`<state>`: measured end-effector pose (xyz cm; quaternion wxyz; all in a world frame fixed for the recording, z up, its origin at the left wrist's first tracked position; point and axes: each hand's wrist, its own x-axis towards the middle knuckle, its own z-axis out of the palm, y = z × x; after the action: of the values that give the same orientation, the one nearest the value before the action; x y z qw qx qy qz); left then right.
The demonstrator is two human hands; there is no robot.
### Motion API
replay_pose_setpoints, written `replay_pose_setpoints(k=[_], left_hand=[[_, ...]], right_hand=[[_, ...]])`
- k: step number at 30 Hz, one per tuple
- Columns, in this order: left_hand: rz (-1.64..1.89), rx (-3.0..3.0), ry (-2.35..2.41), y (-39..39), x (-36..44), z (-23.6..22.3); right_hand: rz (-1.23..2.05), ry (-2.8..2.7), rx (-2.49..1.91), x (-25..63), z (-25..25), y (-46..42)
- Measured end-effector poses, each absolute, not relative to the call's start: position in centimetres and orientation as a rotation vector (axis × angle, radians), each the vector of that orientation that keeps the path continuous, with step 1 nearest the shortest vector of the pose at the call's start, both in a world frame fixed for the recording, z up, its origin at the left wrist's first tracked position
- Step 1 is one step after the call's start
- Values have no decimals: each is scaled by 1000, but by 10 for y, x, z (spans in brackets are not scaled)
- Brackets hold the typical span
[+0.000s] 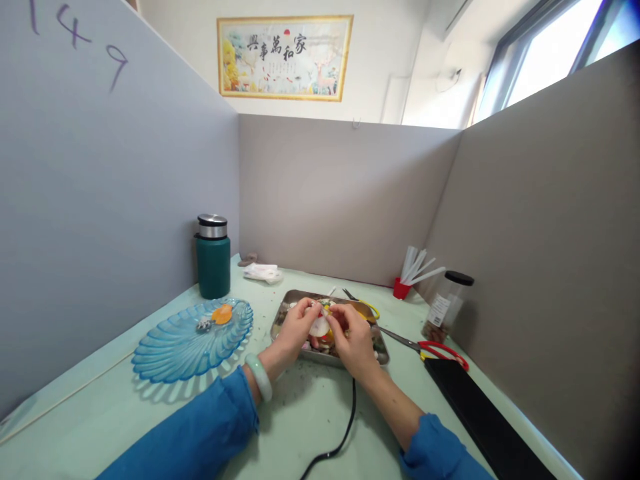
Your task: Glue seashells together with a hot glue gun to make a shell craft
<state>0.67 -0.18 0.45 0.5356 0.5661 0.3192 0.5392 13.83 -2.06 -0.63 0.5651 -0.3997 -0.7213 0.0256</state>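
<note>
A person in blue sleeves works with both bare hands over a shallow metal tray (383,354) on a pale green table. The left hand (295,325), with a pale green bangle (259,378) on its wrist, and the right hand (353,335) meet above the tray, thumbs and forefingers pinching a small whitish piece (320,327) between them; how the remaining fingertips sit cannot be told. The piece is held over the tray's middle, with a jumble of small colourful bits below it, too tiny to tell apart. Left of the tray lies a blue scalloped plate (170,353) bearing an orange shape (222,314) and a small silvery item (204,325), with a green bottle (213,267) standing upright behind it. A white bundle (263,273) lies near the back partition. At the right, white sticks (414,265) lean out of a red cup (401,289), near a clear jar (447,305) with a black lid. Red-handled scissors (443,351) lie just beside a long black slab (480,413), blades toward the tray, and a black cable (345,437) runs across the table in front.
</note>
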Motion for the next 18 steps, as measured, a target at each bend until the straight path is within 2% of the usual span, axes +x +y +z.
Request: replay_pose_setpoints(k=[4,12,18], left_hand=[[1275,1347,720,-1,5,4],[1215,1331,644,1,1,5],[1177,1315,657,-1,1,7]], right_hand=[[145,-1690,-922,139,-6,-20],[555,-1638,-871,145,-5,-12],[674,-1586,-855,145,-4,-11]])
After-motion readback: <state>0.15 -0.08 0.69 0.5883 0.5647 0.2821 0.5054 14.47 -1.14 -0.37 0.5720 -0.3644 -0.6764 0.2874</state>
